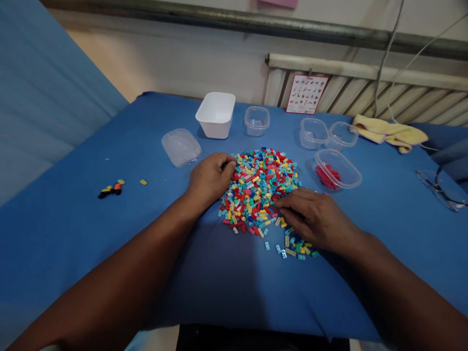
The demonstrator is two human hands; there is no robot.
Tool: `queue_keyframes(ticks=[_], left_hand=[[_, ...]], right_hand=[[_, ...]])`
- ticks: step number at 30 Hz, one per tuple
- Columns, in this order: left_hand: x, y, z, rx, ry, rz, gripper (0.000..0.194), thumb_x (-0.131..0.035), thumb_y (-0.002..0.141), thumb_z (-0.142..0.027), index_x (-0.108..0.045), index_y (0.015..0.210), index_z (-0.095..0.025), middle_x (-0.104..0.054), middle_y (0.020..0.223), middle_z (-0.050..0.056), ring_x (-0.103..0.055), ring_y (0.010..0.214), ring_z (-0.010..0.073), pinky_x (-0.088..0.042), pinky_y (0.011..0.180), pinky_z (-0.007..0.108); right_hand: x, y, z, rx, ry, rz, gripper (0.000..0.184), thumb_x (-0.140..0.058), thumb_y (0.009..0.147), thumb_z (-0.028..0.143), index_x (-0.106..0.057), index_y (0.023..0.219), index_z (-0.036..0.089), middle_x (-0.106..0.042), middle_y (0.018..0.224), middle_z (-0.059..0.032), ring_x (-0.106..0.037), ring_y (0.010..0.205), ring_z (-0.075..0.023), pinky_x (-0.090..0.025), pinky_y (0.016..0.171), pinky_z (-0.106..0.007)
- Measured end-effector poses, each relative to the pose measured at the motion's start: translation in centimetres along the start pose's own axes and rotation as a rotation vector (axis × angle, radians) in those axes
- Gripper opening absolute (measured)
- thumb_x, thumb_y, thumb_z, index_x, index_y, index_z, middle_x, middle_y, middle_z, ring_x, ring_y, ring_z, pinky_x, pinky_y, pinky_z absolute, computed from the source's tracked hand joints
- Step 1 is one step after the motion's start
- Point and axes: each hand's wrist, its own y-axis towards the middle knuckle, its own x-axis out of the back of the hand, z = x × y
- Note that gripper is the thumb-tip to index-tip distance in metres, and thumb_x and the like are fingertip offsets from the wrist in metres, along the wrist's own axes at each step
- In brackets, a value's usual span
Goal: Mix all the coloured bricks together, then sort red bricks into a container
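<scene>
small bricks (252, 187) look light, stiff, pinch by sides; left hand (208, 178) curled, right hand (318, 217) half-bent, can't tell if either grips any.

2 hands (261, 197) at pile of colorful bricks (256, 187); 1 clear tub (347, 171) holds red pieces (329, 176).

Along my blue tabletop's (84, 234) far edge, there's a cream metal radiator (351, 69), with a red-bordered printed sheet (307, 95) hanging against it. Crumpled near the far right corner: a yellow cloth (383, 131). Clear-lensed eyeglasses (437, 187) lie nearer me, towards the right edge. A grey metal pipe (219, 22) crosses the wall above, pale cables (383, 63) dangle at right, and a blue curtain (47, 87) hangs by the left edge.
</scene>
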Motion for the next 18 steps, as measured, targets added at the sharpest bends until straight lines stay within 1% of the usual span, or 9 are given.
queue_keyframes(ticks=[4, 7, 10, 12, 15, 18], left_hand=[[0.0, 0.0, 0.0, 0.005, -0.001, 0.002, 0.031, -0.058, 0.104, -0.036, -0.083, 0.118, -0.025, -0.084, 0.118, 0.006, -0.077, 0.106, 0.0273, -0.057, 0.094, 0.040], [0.0, 0.0, -0.1, 0.013, 0.002, -0.001, 0.030, -0.059, 0.104, -0.036, -0.083, 0.117, -0.026, -0.084, 0.118, 0.006, -0.077, 0.106, 0.0275, -0.057, 0.095, 0.040], [0.1, 0.0, -0.2, 0.018, 0.014, 0.006, 0.030, -0.059, 0.104, -0.037, -0.084, 0.118, -0.027, -0.084, 0.118, 0.006, -0.077, 0.106, 0.0279, -0.057, 0.095, 0.041], [0.1, 0.1, -0.1, 0.016, 0.009, 0.010, 0.030, -0.059, 0.104, -0.037, -0.084, 0.117, -0.027, -0.085, 0.118, 0.005, -0.077, 0.106, 0.0278, -0.057, 0.094, 0.041], [0.1, 0.1, -0.1, 0.015, 0.009, 0.007, 0.030, -0.059, 0.104, -0.037, -0.084, 0.116, -0.027, -0.085, 0.118, 0.005, -0.076, 0.107, 0.0278, -0.057, 0.095, 0.041], [0.1, 0.0, -0.2, 0.016, 0.006, 0.011, 0.030, -0.058, 0.104, -0.037, -0.083, 0.118, -0.026, -0.084, 0.119, 0.006, -0.076, 0.107, 0.0277, -0.057, 0.095, 0.041]], right_hand=[[-0.5, 0.1, 0.0, 0.008, -0.023, 0.022, 0.018, -0.059, 0.114, 0.025, -0.076, 0.119, 0.022, -0.078, 0.100, -0.0090, -0.073, 0.093, -0.0238, -0.059, 0.084, -0.038], [-0.4, 0.2, 0.2, -0.037, -0.060, 0.056, 0.016, -0.060, 0.113, 0.025, -0.076, 0.116, 0.023, -0.078, 0.102, -0.0094, -0.073, 0.097, -0.0252, -0.058, 0.085, -0.039], [0.1, 0.3, 0.4, -0.090, -0.067, 0.092, 0.009, -0.064, 0.110, 0.024, -0.073, 0.111, 0.022, -0.077, 0.102, -0.0088, -0.071, 0.096, -0.0259, -0.056, 0.083, -0.040], [0.3, 0.4, 0.6, -0.095, -0.035, 0.096, 0.004, -0.066, 0.108, 0.023, -0.069, 0.105, 0.023, -0.075, 0.098, -0.0071, -0.070, 0.093, -0.0248, -0.054, 0.081, -0.039], [0.3, 0.6, 0.9, -0.073, 0.041, 0.061, 0.009, -0.067, 0.103, 0.017, -0.064, 0.097, 0.024, -0.072, 0.090, -0.0036, -0.066, 0.086, -0.0220, -0.051, 0.078, -0.036], [-0.1, 0.8, 1.2, -0.089, 0.095, -0.017, 0.013, -0.063, 0.100, 0.012, -0.062, 0.095, 0.024, -0.069, 0.084, -0.0012, -0.063, 0.079, -0.0194, -0.048, 0.074, -0.033]])
